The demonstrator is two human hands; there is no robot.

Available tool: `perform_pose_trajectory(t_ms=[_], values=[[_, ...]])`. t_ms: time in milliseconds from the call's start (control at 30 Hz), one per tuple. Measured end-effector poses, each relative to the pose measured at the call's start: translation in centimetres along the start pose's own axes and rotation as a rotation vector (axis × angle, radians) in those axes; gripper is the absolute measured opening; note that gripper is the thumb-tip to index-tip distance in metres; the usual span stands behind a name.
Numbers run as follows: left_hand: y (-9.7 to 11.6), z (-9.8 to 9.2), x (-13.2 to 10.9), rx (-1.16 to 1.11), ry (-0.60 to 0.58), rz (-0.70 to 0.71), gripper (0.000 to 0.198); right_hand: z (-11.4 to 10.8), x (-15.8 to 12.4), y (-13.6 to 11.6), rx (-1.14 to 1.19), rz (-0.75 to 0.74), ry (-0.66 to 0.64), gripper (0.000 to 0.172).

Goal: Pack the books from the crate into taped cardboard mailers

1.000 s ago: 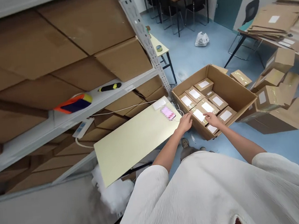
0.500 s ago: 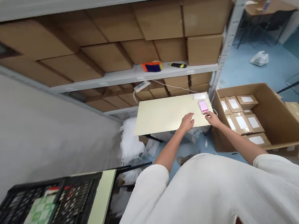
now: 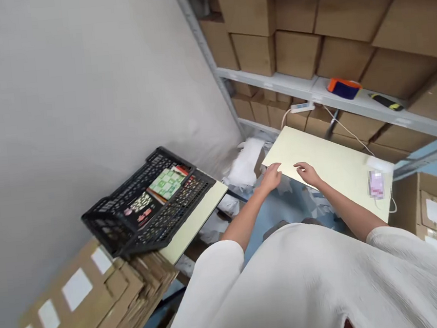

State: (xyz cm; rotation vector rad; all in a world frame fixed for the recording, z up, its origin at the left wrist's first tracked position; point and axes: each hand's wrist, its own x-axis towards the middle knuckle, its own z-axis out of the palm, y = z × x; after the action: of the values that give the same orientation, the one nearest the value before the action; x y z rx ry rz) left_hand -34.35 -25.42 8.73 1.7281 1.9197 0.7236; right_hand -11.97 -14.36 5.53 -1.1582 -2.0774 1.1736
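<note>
My left hand is over the near left edge of a pale yellow table, fingers stretched out and nothing in them. To its right, above the same edge, my right hand is empty too, its fingers loosely bent and apart. I cannot tell whether either hand touches the tabletop. A phone-like device, blurred out, lies at the table's right end with a white cable by it. On the left stands a black plastic crate holding a green-and-white checked packet and a dark printed packet.
Flattened cardboard boxes are stacked at lower left. Shelving with brown cartons rises behind the table, bearing an orange-and-blue item and a black-and-yellow cutter-like tool. A large carton with labelled boxes stands at right; white wrapping lies below.
My view has turned left, bringing the crate and flattened cardboard further in. My right hand has moved away from the phone-like device, and both hands are now by the table's left part.
</note>
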Motion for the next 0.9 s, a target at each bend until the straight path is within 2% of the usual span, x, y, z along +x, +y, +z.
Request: perform_pose_trajectory(t_ms=[100, 200, 533, 667, 900], values=[[-3.0, -1.7, -1.8, -0.022, 0.082, -0.076, 0.049, 3.5, 2.6, -1.5, 0.012, -0.056, -0.102, 0.035], [-5.1, -3.0, -3.3, -0.039, 0.146, -0.146, 0.051, 6.3, 5.0, -2.8, 0.020, -0.103, -0.205, 0.034], [-9.4, -8.3, -7.6, -0.024, 0.415, -0.422, 0.049, 16.0, 13.7, -8.4, 0.011, -0.312, -0.528, 0.033], [-10.7, -9.7, -10.3, -0.014, 0.513, -0.524, 0.049, 20.4, 14.7, -11.2, 0.048, -0.371, -0.630, 0.035], [-13.5, -12.7, -16.2, 0.017, 0.672, -0.631, 0.047, 27.9, 13.8, -17.1, 0.117, -0.545, -0.807, 0.033]])
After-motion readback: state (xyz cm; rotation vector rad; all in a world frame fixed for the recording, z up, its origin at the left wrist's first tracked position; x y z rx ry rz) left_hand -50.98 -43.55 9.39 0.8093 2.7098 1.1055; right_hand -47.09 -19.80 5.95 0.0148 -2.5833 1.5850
